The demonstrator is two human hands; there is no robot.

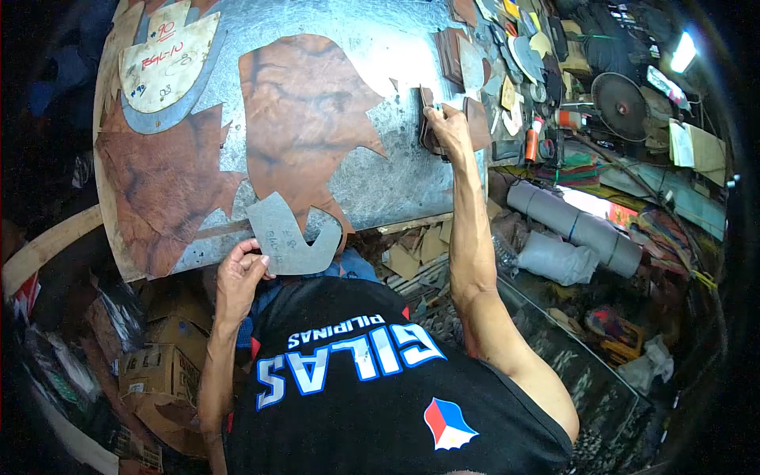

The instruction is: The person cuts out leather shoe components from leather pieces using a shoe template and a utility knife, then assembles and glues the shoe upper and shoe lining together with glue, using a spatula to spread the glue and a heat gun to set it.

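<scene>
Pinched between the thumb and fingers of my left hand (245,271) is a grey curved template (294,240) with handwriting on it. The template lies over the lower end of a large, irregular brown leather piece (305,111) and extends past the table's near edge. My right hand (448,127) reaches far forward, its fingers closed at a small stack of dark brown leather pieces (426,98). Whatever is between those fingers is too small to make out. Another brown leather piece (477,125) lies just right of that hand.
The metal-topped table (372,194) also bears brown leather (162,186) and marked pale templates (170,67) at left. A leather stack (450,59) stands at the back right. Beyond are tools, an orange bottle (531,142), a round disc (621,106) and rolled material (574,226).
</scene>
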